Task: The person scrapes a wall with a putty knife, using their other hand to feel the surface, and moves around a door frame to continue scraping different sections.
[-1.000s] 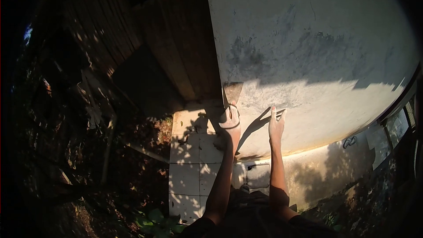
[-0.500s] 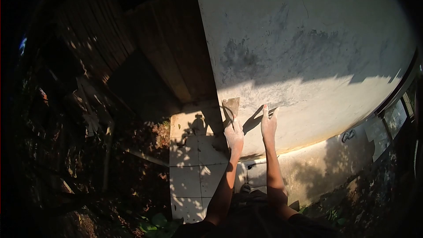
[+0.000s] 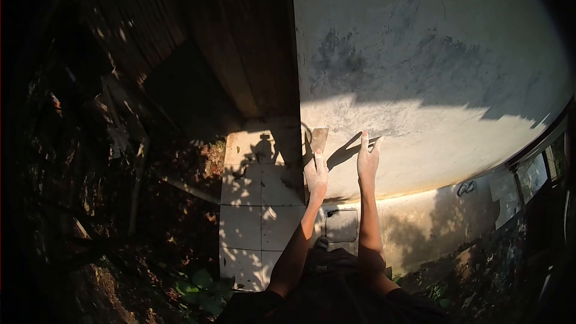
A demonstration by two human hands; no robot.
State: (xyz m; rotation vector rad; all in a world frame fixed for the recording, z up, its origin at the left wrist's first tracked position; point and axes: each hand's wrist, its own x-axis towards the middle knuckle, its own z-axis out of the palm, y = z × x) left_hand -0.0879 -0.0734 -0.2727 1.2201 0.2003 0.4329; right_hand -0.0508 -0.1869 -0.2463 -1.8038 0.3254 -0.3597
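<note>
Near the corner of a white wall [image 3: 420,168], my left hand [image 3: 316,177] is closed round the lower end of a flat scraper [image 3: 320,138]. The scraper's blade points up and lies close to the wall; whether it touches cannot be made out. To its right, my right hand [image 3: 368,159] is raised before the sunlit part of the wall, thumb and fingers apart, holding nothing visible. Pale dust covers both hands. Dark grey smudges mark the wall above them, and the right hand's shadow falls between the two hands.
Pale floor tiles [image 3: 243,225] lie below left, beside leaf litter and a thin pole [image 3: 191,191]. Dark boards [image 3: 240,42] stand left of the wall corner. A square cover [image 3: 341,225] is set in the ground below the hands. A dark coiled thing [image 3: 466,188] lies at right.
The view has shifted, so the wall's corner sits further right and the square cover shows more fully. Both hands keep nearly the same pose, the left still on the scraper.
</note>
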